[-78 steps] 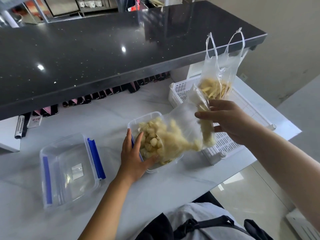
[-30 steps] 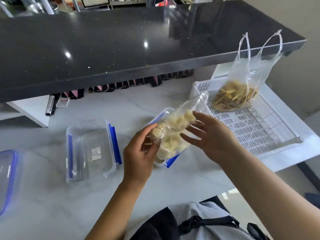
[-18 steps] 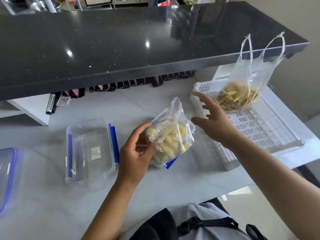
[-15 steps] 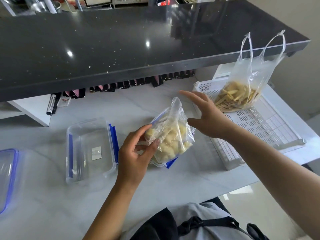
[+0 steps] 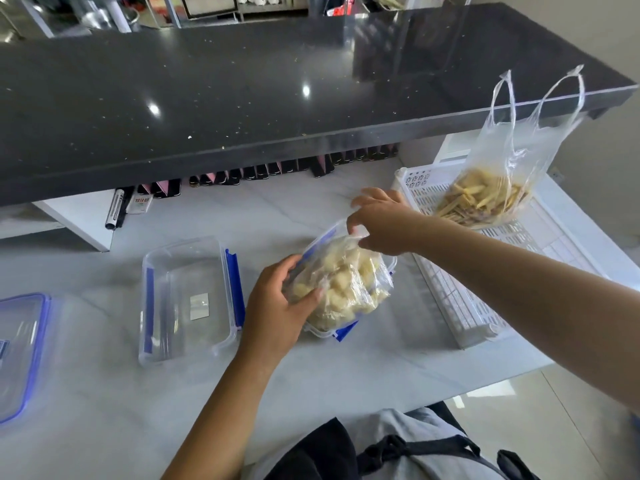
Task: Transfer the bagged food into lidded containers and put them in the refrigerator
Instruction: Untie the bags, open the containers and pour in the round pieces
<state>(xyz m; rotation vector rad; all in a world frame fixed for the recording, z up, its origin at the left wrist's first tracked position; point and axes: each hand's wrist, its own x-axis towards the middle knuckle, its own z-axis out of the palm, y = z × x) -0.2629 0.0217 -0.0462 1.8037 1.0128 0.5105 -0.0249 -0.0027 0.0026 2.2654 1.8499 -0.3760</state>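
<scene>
A clear plastic bag of pale yellow food chunks (image 5: 346, 282) lies on a clear container with blue clips (image 5: 341, 332) on the white marble counter. My left hand (image 5: 277, 306) grips the bag's left side, thumb pressed on the plastic. My right hand (image 5: 377, 223) pinches the bag's top edge from the far side. A second clear container (image 5: 187, 299), with blue clips and nothing inside, stands to the left. Another handled bag of yellow sticks (image 5: 485, 199) sits in the white tray (image 5: 460, 306) at the right.
A blue-rimmed lid (image 5: 20, 355) lies at the left edge. A black raised countertop (image 5: 277, 91) overhangs the far side of the white counter (image 5: 311, 372). A black marker (image 5: 116, 209) and small dark items lie under the overhang. The counter's front edge is near my body.
My right hand came back from near the tray and took hold of the bag's top edge. The bag has settled lower onto the container. My left hand kept its hold.
</scene>
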